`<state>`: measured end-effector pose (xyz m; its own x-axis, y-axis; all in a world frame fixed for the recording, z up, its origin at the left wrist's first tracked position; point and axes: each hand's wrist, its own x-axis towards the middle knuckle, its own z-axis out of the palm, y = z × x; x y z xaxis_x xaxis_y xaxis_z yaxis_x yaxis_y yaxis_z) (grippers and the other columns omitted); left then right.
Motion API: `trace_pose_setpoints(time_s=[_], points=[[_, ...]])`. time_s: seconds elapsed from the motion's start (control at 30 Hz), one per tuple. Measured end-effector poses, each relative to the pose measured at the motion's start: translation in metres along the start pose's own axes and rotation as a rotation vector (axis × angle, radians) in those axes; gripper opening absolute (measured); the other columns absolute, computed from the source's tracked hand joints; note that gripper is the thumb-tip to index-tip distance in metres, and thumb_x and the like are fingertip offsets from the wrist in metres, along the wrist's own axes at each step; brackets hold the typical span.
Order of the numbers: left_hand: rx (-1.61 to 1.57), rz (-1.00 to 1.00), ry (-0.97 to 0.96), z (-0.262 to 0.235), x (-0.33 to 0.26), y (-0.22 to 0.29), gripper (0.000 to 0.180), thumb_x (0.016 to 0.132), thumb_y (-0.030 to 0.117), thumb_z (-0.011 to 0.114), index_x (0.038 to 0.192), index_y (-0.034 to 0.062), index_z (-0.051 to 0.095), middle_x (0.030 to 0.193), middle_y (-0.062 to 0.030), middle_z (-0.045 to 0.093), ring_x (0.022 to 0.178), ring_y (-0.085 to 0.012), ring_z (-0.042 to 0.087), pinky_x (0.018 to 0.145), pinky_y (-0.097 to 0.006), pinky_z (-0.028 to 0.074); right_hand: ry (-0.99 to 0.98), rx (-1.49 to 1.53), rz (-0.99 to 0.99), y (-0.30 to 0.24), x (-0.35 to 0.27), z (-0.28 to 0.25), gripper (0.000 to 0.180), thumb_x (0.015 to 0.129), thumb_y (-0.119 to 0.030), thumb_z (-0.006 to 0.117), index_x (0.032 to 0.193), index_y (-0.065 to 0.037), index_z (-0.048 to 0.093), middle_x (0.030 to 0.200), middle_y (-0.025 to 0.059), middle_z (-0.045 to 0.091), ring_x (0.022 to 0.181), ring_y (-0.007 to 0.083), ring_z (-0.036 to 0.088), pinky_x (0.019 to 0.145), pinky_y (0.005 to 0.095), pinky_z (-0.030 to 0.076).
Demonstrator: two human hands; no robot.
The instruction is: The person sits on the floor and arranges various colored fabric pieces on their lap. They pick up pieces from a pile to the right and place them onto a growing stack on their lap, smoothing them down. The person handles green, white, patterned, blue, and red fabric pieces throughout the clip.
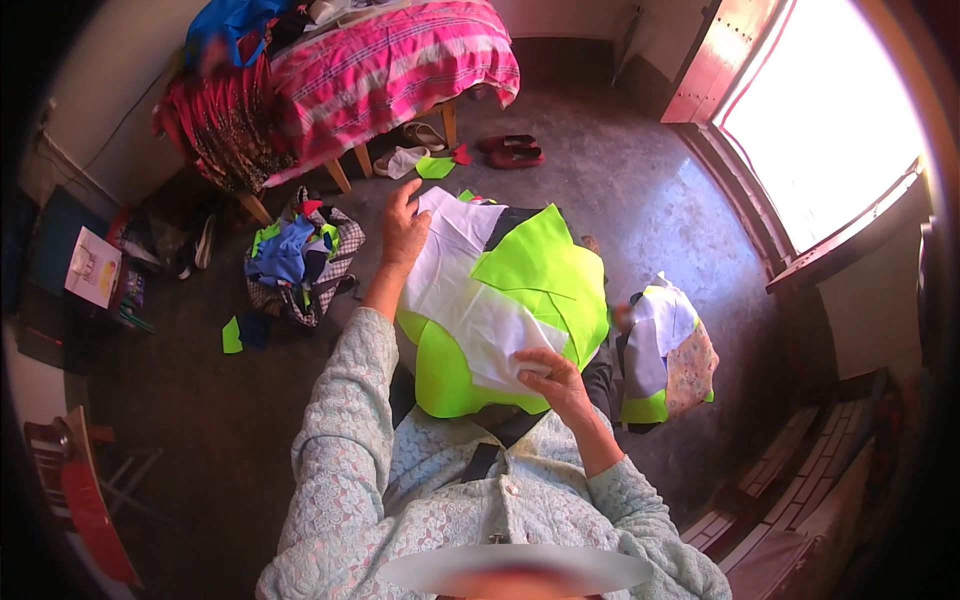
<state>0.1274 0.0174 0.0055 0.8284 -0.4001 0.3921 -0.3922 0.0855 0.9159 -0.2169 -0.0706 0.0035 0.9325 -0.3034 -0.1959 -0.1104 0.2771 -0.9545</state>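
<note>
White cloth (pixel 455 265) — lime-green fabric (pixel 445 372) partly hidden underneath

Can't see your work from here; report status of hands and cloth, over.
Left hand at far left edge of white cloth. Right hand pinching its near right edge. White cloth spread among lime-green pieces. Nothing seen blocking either hand.

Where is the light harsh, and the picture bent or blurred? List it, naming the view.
Head view: the doorway is blown out white, with bluish glare on the floor beside it; same head view: the doorway's outer edge bows near the dark rim; head view again: a smeared oval blurs the bottom middle, while the left hand and right hand look fairly sharp.
</note>
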Motion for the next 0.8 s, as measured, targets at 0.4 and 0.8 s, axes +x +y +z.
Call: trace_pose_setpoints(time_s=[0.4, 0.8], points=[[0.784, 0.197, 0.213, -0.019, -0.014, 0.021, 0.046, 0.074, 0.005, 0.064, 0.118, 0.015, 0.057, 0.137, -0.007, 0.045, 0.133, -0.0275, 0.038, 0.101, -0.055, 0.031, 0.013, -0.031, 0.006, 0.002, 0.0, -0.002, 0.027, 0.087, -0.004, 0.066, 0.114, -0.005, 0.064, 0.109, -0.0019, 0.062, 0.101, 0.0077, 0.056, 0.089, 0.0244, 0.046], [0.904, 0.233, -0.306, 0.005, -0.078, 0.008, 0.044, 0.092, 0.038, 0.051, 0.131, 0.0179, 0.05, 0.141, -0.0063, 0.045, 0.133, -0.0269, 0.038, 0.102, -0.057, 0.03, 0.038, -0.275, -0.097, -0.008, -0.008, -0.004, 0.036, 0.084, 0.004, 0.064, 0.118, -0.007, 0.062, 0.109, -0.0075, 0.061, 0.078, -0.0007, 0.05, 0.065, 0.0154, 0.041]])
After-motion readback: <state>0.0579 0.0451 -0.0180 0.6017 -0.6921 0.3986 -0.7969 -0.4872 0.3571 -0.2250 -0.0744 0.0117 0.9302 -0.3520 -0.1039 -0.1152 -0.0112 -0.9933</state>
